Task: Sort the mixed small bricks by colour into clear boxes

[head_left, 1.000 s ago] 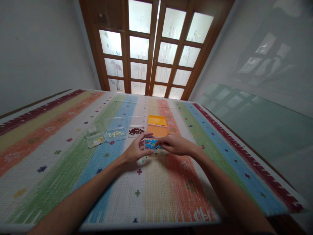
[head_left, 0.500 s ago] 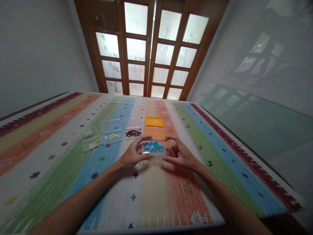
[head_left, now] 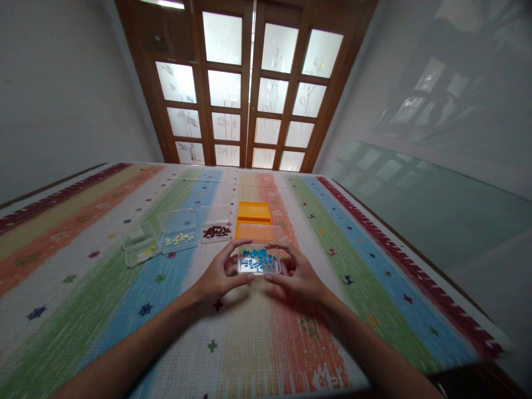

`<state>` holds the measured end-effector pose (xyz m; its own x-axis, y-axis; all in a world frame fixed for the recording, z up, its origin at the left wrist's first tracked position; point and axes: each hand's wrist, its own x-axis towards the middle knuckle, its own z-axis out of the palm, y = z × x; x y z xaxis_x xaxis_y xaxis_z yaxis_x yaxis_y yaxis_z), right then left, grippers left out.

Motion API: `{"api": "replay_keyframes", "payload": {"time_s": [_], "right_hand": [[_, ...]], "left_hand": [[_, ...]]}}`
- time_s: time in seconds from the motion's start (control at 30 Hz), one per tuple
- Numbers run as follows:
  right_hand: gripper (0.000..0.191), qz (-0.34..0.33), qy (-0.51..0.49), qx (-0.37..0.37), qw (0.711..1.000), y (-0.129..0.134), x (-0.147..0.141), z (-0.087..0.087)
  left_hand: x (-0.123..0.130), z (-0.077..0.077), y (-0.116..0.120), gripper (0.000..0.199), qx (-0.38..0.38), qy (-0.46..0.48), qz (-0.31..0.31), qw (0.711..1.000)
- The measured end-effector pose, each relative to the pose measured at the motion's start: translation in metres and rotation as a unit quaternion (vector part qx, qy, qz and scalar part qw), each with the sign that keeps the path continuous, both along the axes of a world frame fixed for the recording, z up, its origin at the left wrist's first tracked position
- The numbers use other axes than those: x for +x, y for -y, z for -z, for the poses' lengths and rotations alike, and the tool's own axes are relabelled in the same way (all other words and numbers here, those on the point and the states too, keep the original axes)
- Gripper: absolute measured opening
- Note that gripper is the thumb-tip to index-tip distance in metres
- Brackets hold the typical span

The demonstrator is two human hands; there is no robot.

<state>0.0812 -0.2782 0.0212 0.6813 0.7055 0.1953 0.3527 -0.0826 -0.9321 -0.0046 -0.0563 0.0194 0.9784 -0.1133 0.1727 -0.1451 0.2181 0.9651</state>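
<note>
Between my hands is a small clear plastic box (head_left: 258, 271) with several tiny blue bricks (head_left: 260, 257) in it. My left hand (head_left: 222, 271) grips its left end, thumb at the front and fingers at the back. At the right end, my right hand (head_left: 297, 271) grips it the same way. The clear lid (head_left: 260, 233) stands open behind the box, with orange showing through it. The box looks tilted toward me, and I cannot tell whether it touches the cloth.
An open orange case (head_left: 254, 210) lies behind the clear lid. To the left are open clear boxes with dark brown pieces (head_left: 216, 231), cream pieces (head_left: 179, 240) and yellow pieces (head_left: 146, 253). A striped tablecloth (head_left: 245, 343) covers the table; a glass-paned wooden door stands beyond.
My right hand has closed in on the box's right end. The blue bricks have shifted inside it. The whole view has moved slightly, so things appear a little further left and lower.
</note>
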Motion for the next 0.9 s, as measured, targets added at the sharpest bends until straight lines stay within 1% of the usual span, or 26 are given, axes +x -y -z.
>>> {"api": "replay_keyframes", "payload": {"time_s": [0.1, 0.2, 0.3, 0.37, 0.43, 0.53, 0.67, 0.8, 0.9], "right_hand": [[0.066, 0.034, -0.004, -0.005, 0.999, 0.005, 0.006, -0.009], [0.068, 0.066, 0.033, -0.022, 0.997, 0.014, 0.018, -0.017], [0.068, 0.089, 0.075, -0.038, 0.992, 0.026, 0.036, -0.019], [0.068, 0.104, 0.091, -0.055, 0.989, 0.034, 0.048, -0.018], [0.067, 0.123, 0.109, -0.07, 0.984, 0.042, 0.061, -0.016], [0.065, 0.136, 0.119, -0.074, 0.981, 0.05, 0.08, -0.011], [0.07, 0.135, 0.11, -0.098, 0.98, 0.056, 0.099, -0.003], [0.072, 0.126, 0.126, -0.132, 0.975, 0.059, 0.109, 0.001], [0.071, 0.133, 0.165, -0.18, 0.961, 0.061, 0.111, 0.002]], "left_hand": [[-0.002, -0.002, -0.002, 0.077, 0.029, -0.006, -0.019, 0.999], [-0.001, -0.003, -0.007, 0.076, 0.065, 0.003, -0.052, 0.997], [0.002, -0.004, -0.011, 0.066, 0.117, 0.029, -0.102, 0.988], [0.004, -0.006, -0.012, 0.056, 0.154, 0.043, -0.144, 0.977], [0.004, -0.009, -0.012, 0.049, 0.186, 0.051, -0.172, 0.966], [0.005, -0.011, -0.013, 0.045, 0.215, 0.057, -0.181, 0.958], [0.005, -0.011, -0.015, 0.042, 0.227, 0.057, -0.19, 0.953], [0.005, -0.011, -0.019, 0.038, 0.248, 0.064, -0.191, 0.948], [0.005, -0.011, -0.022, 0.034, 0.279, 0.083, -0.198, 0.936]]}}
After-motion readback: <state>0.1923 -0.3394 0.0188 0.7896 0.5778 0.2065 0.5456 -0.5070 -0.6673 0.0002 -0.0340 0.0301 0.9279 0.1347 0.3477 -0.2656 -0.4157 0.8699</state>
